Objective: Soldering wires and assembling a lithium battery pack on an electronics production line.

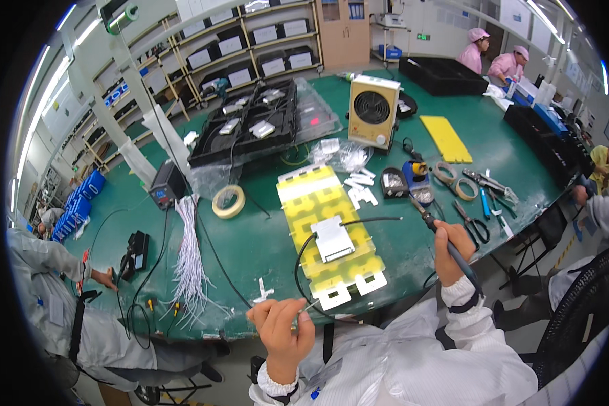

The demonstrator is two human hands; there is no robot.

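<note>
My right hand [451, 252] is closed round a soldering iron [426, 215], with its tip pointing away at the tip-cleaning stand [418, 177]. Near the front table edge, my left hand [282, 330] is pinched on a thin pale strand, too small to name surely. Just beyond it lies a yellow fixture board [314, 187] with white cut-out plates [331, 296] at its near end. On the board rests a flat white case [333, 239], a black cable [372, 220] leaving its right side and another curving down from its left toward my left hand.
A benchtop fan [372, 111] stands behind the board. Tape rolls [229, 201], scissors [472, 223] and pliers [490, 183] lie around. White wires [191, 257] are bundled at left, near a co-worker's hand [105, 278]. Black trays [250, 125] stand at the back.
</note>
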